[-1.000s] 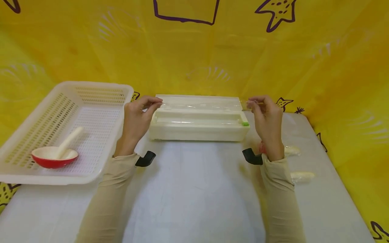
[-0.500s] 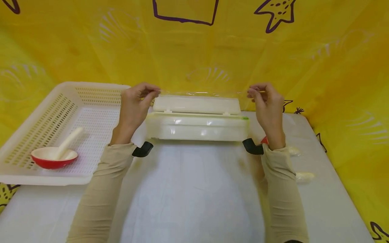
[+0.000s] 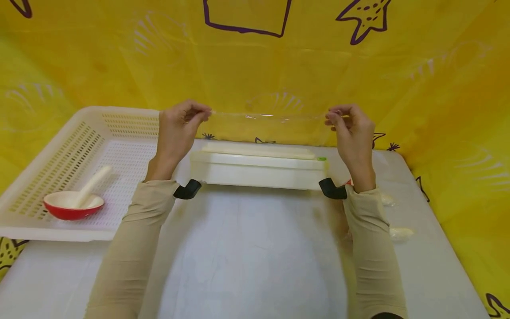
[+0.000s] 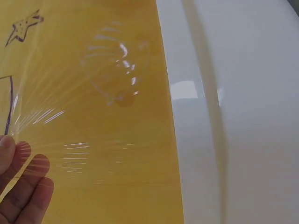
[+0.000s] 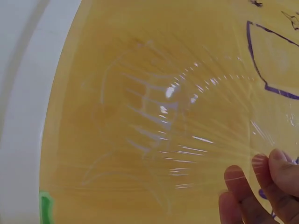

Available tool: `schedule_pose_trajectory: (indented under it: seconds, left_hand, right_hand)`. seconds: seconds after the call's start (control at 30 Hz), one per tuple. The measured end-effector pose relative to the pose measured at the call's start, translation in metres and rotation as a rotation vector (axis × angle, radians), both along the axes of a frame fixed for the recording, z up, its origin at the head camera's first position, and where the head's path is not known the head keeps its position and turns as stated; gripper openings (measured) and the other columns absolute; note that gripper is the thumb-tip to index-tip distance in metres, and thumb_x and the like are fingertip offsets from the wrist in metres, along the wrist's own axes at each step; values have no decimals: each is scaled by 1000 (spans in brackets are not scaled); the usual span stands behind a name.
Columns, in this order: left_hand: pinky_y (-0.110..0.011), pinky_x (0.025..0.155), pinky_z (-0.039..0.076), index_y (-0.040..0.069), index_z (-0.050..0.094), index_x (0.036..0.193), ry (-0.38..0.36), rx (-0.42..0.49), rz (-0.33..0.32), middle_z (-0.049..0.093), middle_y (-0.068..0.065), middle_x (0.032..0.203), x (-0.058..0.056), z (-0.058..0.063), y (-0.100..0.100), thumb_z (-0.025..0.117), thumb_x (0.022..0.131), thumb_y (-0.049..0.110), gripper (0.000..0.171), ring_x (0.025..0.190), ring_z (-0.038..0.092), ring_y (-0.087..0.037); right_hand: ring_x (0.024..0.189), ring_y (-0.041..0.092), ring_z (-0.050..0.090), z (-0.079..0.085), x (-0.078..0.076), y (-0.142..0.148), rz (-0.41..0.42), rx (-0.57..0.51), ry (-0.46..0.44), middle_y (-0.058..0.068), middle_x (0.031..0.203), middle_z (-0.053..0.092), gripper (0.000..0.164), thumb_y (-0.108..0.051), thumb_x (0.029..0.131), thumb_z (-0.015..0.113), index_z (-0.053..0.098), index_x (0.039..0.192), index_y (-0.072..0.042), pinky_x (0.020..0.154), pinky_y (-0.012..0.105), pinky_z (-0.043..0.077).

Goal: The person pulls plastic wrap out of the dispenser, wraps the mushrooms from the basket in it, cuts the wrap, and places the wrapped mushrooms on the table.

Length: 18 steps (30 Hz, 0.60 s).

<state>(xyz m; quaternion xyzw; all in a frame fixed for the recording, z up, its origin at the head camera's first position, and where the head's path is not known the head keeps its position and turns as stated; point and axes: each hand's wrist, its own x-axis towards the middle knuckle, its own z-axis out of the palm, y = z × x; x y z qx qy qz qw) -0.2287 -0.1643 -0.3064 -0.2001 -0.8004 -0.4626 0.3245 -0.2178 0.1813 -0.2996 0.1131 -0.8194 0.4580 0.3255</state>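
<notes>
A sheet of clear cling film (image 3: 267,117) is stretched taut between both hands, raised over a long white cling film dispenser box (image 3: 259,173) with a green tab (image 3: 321,158). My left hand (image 3: 174,135) pinches the film's left corner between thumb and fingertips. At the opposite corner, my right hand (image 3: 353,137) pinches it likewise. Creases fan out from the left fingers (image 4: 35,186) across the film in the left wrist view. Similar creases spread from the right fingers (image 5: 240,182) in the right wrist view, and the film's lower part comes down toward the box.
On the left, a white plastic basket (image 3: 131,116) holds a red and white bowl (image 3: 71,212) and a white spoon (image 3: 93,186). Beyond the right forearm lie pale film-wrapped things (image 3: 401,233), partly hidden. A yellow patterned sheet (image 3: 255,66) hangs behind the white table (image 3: 255,248).
Both hands have risen, drawing the film up off the box. The box's trough, visible a second ago, is now out of sight, and its raised back panel has dropped low.
</notes>
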Motion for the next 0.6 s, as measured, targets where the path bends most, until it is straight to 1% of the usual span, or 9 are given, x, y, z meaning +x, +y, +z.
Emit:
schedule_pose_trajectory:
  seconds: [0.13,0.17,0.27,0.33,0.4,0.6]
  left_hand:
    - [-8,71,49,-8,73,96,-14,-1,17,75,-21,91,-9,6,1,69,91,2,12,72,57,16]
    - [-8,71,49,-8,73,96,-20,5,19,75,-21,92,-10,7,1,68,91,3,13,71,58,15]
    - [-9,72,50,-7,73,97,-31,33,20,75,-21,92,-11,13,3,67,92,4,13,71,59,12]
    - [-10,73,51,-7,73,96,-30,53,20,75,-20,93,-10,18,4,67,92,4,13,71,60,10]
    - [-11,74,52,-7,73,96,-25,73,20,75,-20,93,-8,24,4,67,92,3,13,71,62,9]
    - [-14,77,54,-5,74,97,-14,113,37,75,-19,94,3,39,6,69,91,5,13,73,65,6]
  right_hand:
    - [73,-10,63,6,-7,-1,-2,-9,-1,15,100,71,24,-12,98,60,64,108,9,71,10,52]
    - [72,-9,63,8,-9,-2,-5,-19,-3,12,99,70,24,-13,98,60,64,108,9,71,10,52]
    - [73,-7,64,15,-15,-3,-21,-53,-10,-1,95,67,24,-15,99,60,64,109,6,72,11,52]
    - [73,-5,65,20,-17,-4,-29,-81,-3,-10,92,64,23,-16,98,60,64,109,5,72,12,53]
    - [73,-3,65,25,-18,-4,-35,-101,3,-15,90,61,23,-17,98,61,65,108,3,72,12,53]
    - [71,-1,66,39,-11,-6,-33,-138,32,-16,89,62,21,-16,96,62,65,108,2,71,12,53]
